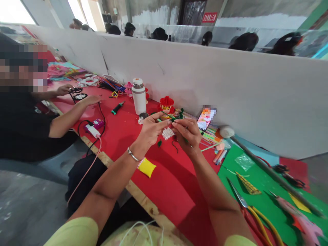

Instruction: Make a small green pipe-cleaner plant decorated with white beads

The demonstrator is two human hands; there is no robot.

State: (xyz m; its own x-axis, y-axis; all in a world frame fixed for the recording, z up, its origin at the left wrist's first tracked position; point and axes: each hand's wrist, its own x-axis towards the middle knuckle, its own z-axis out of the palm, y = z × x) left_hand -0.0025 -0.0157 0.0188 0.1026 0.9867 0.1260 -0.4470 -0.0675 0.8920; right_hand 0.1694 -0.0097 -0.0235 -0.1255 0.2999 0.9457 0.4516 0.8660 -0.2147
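Above the red tabletop [166,191] my left hand [151,130] and my right hand [189,134] meet, fingertips pinched on a dark green fuzzy pipe cleaner [172,119]. Part of it is hidden behind the fingers; a curled green end [181,112] sticks up beside my right hand. Below them lies a clear bag of small white beads [168,133]. Close by is a loose green fuzzy scrap [159,143]. A red petalled ornament [167,102] stands just behind my hands. Nearer to me, beside my left wrist, rests a yellow packet [147,167].
A white thermos [139,97] and its metal cup [142,118] stand behind my left hand. At right are a phone [205,118], scissors [246,203] and a pink tool [294,213] on a green sheet [230,164]. A co-worker [23,116] sits at left, near pliers [118,108].
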